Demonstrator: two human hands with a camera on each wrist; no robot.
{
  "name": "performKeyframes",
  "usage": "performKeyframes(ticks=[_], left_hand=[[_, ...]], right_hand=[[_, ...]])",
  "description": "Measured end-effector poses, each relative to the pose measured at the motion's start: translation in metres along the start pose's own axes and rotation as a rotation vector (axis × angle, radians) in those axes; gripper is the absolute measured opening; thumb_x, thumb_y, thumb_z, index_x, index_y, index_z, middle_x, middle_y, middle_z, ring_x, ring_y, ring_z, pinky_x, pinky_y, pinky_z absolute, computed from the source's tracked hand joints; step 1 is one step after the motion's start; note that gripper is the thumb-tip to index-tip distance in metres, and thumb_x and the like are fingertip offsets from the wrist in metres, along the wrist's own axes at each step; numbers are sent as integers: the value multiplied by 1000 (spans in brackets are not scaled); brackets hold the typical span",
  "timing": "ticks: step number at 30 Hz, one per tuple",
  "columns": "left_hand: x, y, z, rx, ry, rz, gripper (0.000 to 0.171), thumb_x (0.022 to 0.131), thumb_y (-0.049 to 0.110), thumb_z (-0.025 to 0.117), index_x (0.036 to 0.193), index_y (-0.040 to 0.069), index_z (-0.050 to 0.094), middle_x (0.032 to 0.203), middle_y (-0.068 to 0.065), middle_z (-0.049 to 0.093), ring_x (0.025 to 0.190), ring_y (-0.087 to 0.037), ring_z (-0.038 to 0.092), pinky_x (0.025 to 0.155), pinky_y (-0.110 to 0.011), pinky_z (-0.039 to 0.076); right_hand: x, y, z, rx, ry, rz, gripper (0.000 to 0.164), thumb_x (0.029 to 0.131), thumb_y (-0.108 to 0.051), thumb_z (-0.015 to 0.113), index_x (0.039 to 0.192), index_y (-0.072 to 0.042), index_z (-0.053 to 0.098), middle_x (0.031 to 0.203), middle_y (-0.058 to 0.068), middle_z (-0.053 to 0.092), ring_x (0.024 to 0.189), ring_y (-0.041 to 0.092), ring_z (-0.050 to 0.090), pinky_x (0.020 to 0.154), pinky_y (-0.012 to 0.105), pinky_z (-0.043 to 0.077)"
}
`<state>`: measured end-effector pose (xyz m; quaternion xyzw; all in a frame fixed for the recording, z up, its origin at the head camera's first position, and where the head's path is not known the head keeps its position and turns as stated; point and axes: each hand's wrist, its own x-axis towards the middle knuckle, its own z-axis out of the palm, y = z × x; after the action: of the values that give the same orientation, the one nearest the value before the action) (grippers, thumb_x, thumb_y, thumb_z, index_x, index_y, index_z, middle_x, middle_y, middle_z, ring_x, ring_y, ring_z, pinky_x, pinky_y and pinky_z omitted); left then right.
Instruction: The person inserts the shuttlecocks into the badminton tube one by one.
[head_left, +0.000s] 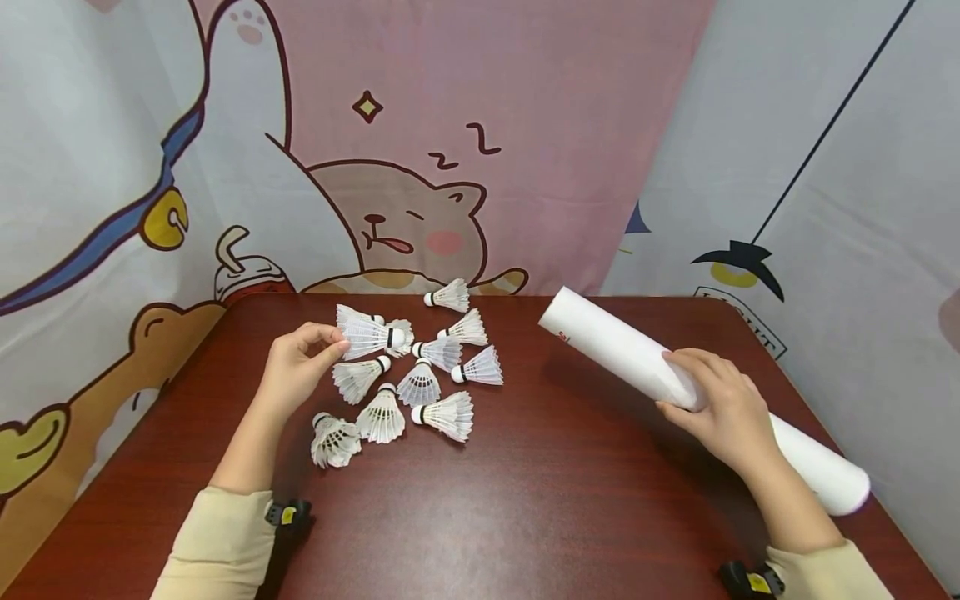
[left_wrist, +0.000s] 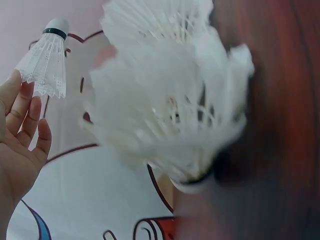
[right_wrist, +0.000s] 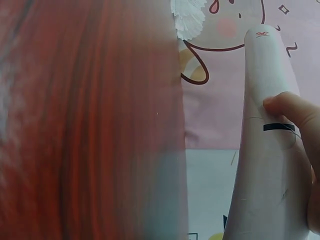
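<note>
Person at a dark red-brown surface (head_left: 480, 517), both hands busy. Left hand (head_left: 296, 371): thumb and fingertips pinch a white shuttlecock (head_left: 367, 339) by the skirt edge, cork and dark band pointing away from that hand, toward the right hand's side. Right hand (head_left: 723, 408): wrapped round a long white tube (head_left: 615, 342), thumb on the near side, fingers over the far side.

Tube slants across the right hand: one end sticks out ahead, toward the left hand's side and looking raised; the other runs past the right forearm. Red mark near the front end; the right-wrist view adds a black stripe by the gripping digit. Can't tell if the rear end touches the surface.

Loose shuttlecocks lie in a scattered group between the hands, much closer to the left. Farthest one (head_left: 447, 296) sits beyond the left hand, off to its right. Nearest one (head_left: 335, 440) lies just right of the left forearm, right beside another shuttlecock (head_left: 381, 414). Some overlap behind the held one; left-wrist view has a few close up, blurred.

Beige sleeves (head_left: 225, 533) on both arms, black wrist device (head_left: 288, 514) by the left cuff. Cartoon-print backdrop (head_left: 525, 125) beyond both hands, pink in the middle.
</note>
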<state>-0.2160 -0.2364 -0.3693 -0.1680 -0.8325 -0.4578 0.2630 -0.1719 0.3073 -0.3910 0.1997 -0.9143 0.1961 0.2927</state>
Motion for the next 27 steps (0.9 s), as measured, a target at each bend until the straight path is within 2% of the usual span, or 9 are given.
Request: performKeyframes(ticks=[3,8,11,14,16,18,22,27], left_hand=[[1,11,5,-36,-9,28,8,82,2,74,82,-2,67,85,-10,65,80,-3,55,68,-18,43],[2,31,13,-73,-38,61,20,85,15,74,81,-4,67,83,-11,65,80,-4,54,68,-21,42],[3,50,16,-92,-42,88,21,85,13,73,79,-6,65,81,-14,64,79,-6,54,66,-21,42],[4,72,17,-103,-48,110,18,85,7,73,78,-7,64,80,-17,63,77,-7,53,64,-20,43],[4,84,18,-109,-49,124,18,85,7,72,78,-7,64,79,-17,63,77,-6,53,63,-19,43],[5,91,19,-113,-51,135,15,84,4,72,78,-7,64,79,-17,63,76,-7,52,63,-20,43],[6,100,23,-127,-45,177,20,86,11,72,77,-5,64,79,-17,63,75,-8,51,64,-19,42],[7,108,28,-143,-46,200,13,83,2,72,76,-5,64,79,-16,61,74,-7,51,63,-17,43]], right_hand=[[0,-3,0,12,10,-19,70,60,-16,86,124,-11,60,124,10,54,108,31,49,73,46,35],[-1,-7,-2,43,25,-55,70,60,-19,85,126,-13,60,125,9,54,108,29,50,73,44,34],[-1,-9,-3,73,45,-90,62,70,-35,81,126,-14,61,126,9,56,109,28,50,73,43,34],[0,-12,-3,102,63,-119,62,80,-56,68,125,-14,62,126,9,57,111,25,50,73,43,34],[1,-14,-3,115,77,-135,65,83,-63,58,124,-13,63,126,9,57,112,24,50,74,42,34],[0,-15,-2,126,78,-141,66,83,-65,56,124,-13,63,126,9,57,113,22,49,75,42,34],[2,-18,0,145,107,-172,65,83,-63,58,123,-12,64,125,9,58,112,21,50,77,41,34],[3,-22,1,157,125,-199,63,83,-62,60,121,-12,65,124,8,59,111,19,51,81,36,34]])
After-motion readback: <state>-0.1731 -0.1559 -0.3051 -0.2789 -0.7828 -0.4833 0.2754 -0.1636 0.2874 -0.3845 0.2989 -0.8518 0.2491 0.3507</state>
